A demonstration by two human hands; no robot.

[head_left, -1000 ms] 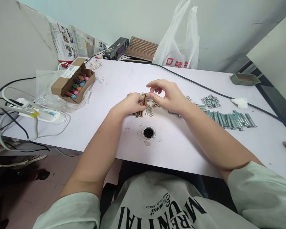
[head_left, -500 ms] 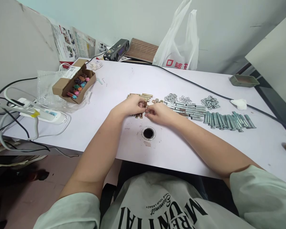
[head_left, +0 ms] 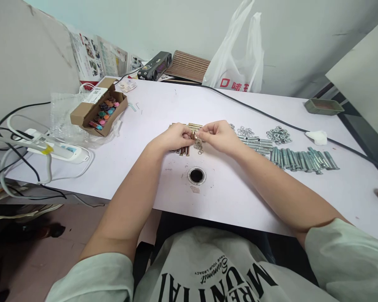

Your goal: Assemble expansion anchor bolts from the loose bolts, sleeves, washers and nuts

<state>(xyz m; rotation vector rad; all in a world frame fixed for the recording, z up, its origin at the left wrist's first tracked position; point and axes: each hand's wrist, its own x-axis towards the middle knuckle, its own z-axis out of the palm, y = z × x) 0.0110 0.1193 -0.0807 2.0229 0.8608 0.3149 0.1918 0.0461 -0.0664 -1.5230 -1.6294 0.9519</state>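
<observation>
The brass-coloured bolt is pinched upright in the left hand, just above the small heap of washers and the loose brass bolts on the tabletop. Half a second ago the right hand lay low on the tabletop by the washers; it has since lifted and now meets the bolt's tip, fingertips closed on something too small to identify, probably a washer. To its right lie silver bolts and silver nuts; a cardboard box sits far left.
</observation>
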